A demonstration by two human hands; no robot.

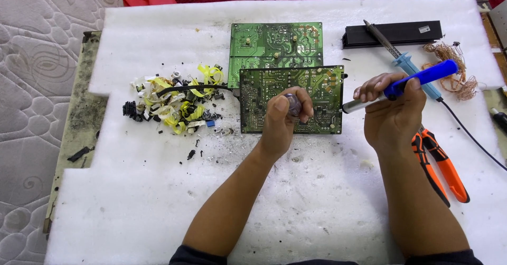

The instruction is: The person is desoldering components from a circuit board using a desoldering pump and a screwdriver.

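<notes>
- The work in hand is component removal from the front circuit board, which lies solder side up at centre frame on the white foam surface.
- The left hand rests on the lower middle of this board. Its grip is closed around a small rounded, translucent purplish object; what the object is cannot be determined.
- The right hand is at right of centre. Its grip is clamped on the blue handle of a soldering iron, with the metal tip pointing left, at the right edge of the board. Contact between tip and board cannot be confirmed.
- A second circuit board lies directly behind the first, partly overlapped by it, at upper centre.
- Judged done: a pile of removed parts, with yellow tape strips, black pieces and wires, lies to the left of the boards, and small debris is scattered below it.
- Judged remaining: the number of parts left on either board cannot be determined, as the component sides face down.
- A second soldering iron lies at upper right, beside a tangle of copper wire and a black bar-shaped part.
- Orange-handled pliers lie at right, below the right hand.
</notes>
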